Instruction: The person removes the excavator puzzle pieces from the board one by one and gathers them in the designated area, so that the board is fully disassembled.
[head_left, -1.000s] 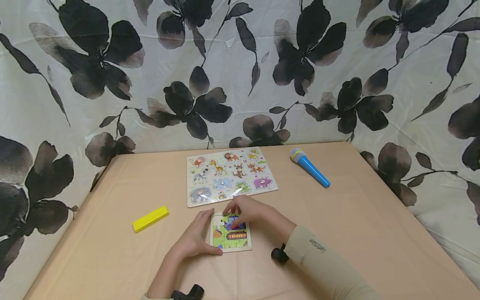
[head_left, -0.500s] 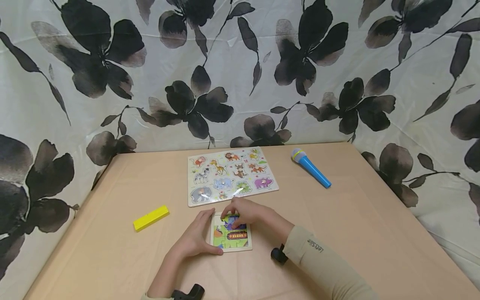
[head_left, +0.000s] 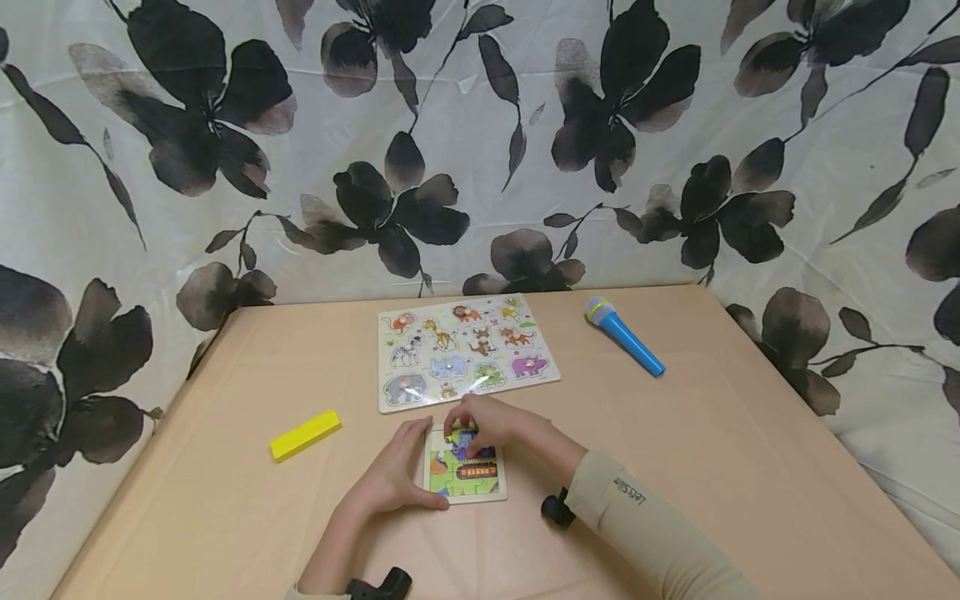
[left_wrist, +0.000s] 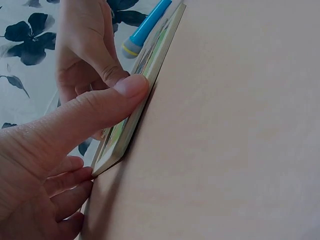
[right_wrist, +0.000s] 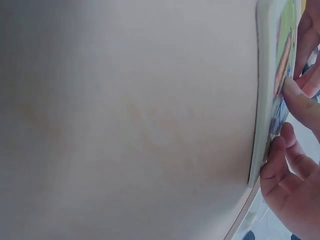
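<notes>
A small jigsaw puzzle in a pale wooden frame lies on the table, showing a vehicle with orange tracks on green. My left hand holds the frame at its left side. In the left wrist view, the left thumb lies over the near edge while the fingers reach the side. Bent over the puzzle's far part is my right hand, its thumb and fingertips on a puzzle piece near the far edge. Those fingers partly cover the piece. In the right wrist view, the right thumb touches the picture.
Just behind the puzzle lies a larger animal puzzle board. A blue toy microphone rests at the back right, and a yellow block to the left. Flowered cloth hangs behind the table.
The right fingers shift slightly over the puzzle's far edge. The left hand keeps its hold on the frame. The whole view drifts slightly; the other objects stay where they are on the table.
</notes>
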